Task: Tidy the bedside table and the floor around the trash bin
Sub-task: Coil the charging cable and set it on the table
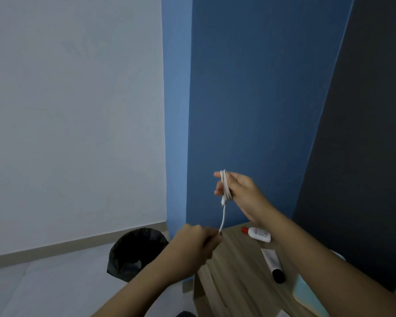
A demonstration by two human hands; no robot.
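The wooden bedside table stands against the blue wall, with a black-lined trash bin on the floor beside it. Above the table, the right hand has a white cable coiled round its fingers, and the left hand pinches the cable's loose end. A black-capped tube and a red-capped white bottle lie on the tabletop, their labels too blurred to read.

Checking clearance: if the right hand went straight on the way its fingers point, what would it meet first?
Likely nothing nearby: the right hand, wound with white cable, points left at the blue wall; depth is unclear.
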